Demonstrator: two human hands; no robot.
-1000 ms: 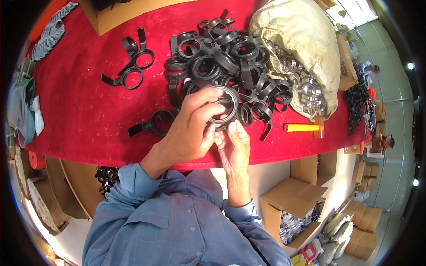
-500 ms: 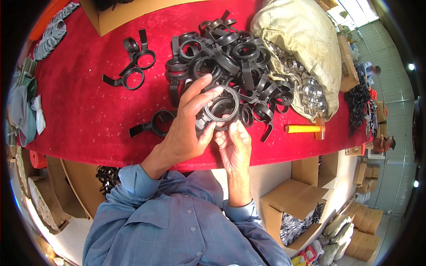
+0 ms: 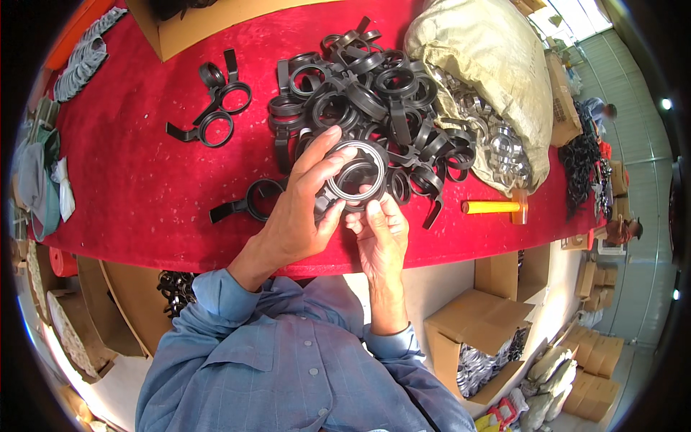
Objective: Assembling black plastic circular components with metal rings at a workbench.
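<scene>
Above the red-covered table I hold a black ring-shaped plastic part (image 3: 382,171), its round face turned up and shining grey in the light. My left hand (image 3: 296,198) is closed round its left side, fingertips over the upper rim and thumb below. At the lower right edge, the thumb and fingers of my right hand (image 3: 384,234) pinch the same ring. Just beyond lies a heap of similar black rings with flat levers (image 3: 368,101). One loose ring with a lever (image 3: 227,209) rests left of my left hand, and a few more (image 3: 181,132) lie farther left.
A pale woven sack (image 3: 479,50) spills shiny clear or metallic rings (image 3: 507,153) at the right. A yellow-handled hammer (image 3: 491,207) lies before it. Grey curved pieces (image 3: 83,61) are stacked far left. An open cardboard box (image 3: 468,317) stands below the table edge.
The held ring has tipped slightly and shifted a little down, its face catching more light. Both hands keep their grip in nearly the same place.
</scene>
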